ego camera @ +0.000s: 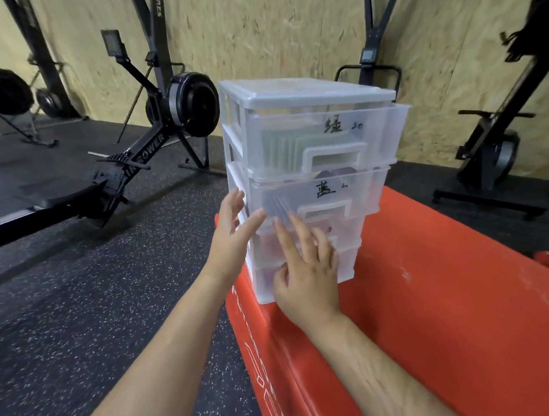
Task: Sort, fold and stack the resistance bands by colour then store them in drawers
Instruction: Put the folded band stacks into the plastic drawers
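Bands (279,150), folded, fill the clear drawers (374,139) above the left hand (232,222) and right hand (305,270). Both hands rest against the lower fronts, fingers straight, gripping nothing.

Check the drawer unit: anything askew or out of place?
The top drawer sticks out past the lid above it, so it looks not fully pushed in. Nothing spilled or damaged shows.

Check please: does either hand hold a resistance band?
No, the left hand and right hand are open at the drawer unit, holding nothing.
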A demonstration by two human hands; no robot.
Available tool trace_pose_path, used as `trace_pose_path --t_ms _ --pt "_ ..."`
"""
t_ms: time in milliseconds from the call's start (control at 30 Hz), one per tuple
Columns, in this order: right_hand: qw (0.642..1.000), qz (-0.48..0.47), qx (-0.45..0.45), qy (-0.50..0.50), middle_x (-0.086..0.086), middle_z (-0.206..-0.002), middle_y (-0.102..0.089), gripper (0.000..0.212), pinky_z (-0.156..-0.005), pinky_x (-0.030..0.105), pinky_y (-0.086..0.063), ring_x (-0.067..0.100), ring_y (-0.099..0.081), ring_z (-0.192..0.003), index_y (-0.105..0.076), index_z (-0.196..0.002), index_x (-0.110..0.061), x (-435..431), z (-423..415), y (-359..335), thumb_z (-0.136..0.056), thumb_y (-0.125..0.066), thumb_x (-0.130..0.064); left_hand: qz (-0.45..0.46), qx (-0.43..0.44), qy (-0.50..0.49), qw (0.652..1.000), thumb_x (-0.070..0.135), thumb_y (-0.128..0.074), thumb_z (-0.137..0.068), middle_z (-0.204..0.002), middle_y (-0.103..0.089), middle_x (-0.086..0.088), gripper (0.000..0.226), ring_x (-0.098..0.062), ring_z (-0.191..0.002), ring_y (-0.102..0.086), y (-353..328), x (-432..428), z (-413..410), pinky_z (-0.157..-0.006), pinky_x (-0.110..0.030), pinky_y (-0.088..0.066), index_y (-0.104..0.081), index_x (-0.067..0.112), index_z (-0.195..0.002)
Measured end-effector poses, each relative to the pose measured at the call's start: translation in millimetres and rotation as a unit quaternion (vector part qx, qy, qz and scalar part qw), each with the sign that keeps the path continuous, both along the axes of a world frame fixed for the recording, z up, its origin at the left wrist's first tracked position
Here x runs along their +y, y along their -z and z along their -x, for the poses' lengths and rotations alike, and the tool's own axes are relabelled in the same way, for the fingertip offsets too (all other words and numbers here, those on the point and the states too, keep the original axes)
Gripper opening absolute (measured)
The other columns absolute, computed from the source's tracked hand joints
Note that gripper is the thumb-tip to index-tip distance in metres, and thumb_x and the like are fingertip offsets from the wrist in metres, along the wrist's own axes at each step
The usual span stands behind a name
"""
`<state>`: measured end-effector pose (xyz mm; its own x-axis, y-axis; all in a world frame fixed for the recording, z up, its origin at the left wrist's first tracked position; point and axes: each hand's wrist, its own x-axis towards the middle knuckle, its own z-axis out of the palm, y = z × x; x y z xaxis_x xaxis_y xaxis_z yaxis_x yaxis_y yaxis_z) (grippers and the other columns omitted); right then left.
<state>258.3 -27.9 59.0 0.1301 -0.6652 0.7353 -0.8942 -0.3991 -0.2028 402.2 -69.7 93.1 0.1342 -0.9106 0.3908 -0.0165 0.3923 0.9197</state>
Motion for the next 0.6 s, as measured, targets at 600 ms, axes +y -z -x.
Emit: trace_pose_path --t_ms 600 --pt "0.998 0.052 0.03 0.017 -0.003 -0.16 -0.033 0.082 -0.1 0.045 -0.041 0.028 -0.038 -0.129 -0.037 -0.153 -0.027 -11 13 -119 -0.073 -0.052 -0.021 0.079 -0.051 -0.066 0.993 0.058 -0.069 -0.083 -0.141 -0.052 0.008 0.067 -0.007 -0.13 -0.05 -92 -10 6 -0.107 -0.037 -0.043 -0.048 0.031 -0.14"
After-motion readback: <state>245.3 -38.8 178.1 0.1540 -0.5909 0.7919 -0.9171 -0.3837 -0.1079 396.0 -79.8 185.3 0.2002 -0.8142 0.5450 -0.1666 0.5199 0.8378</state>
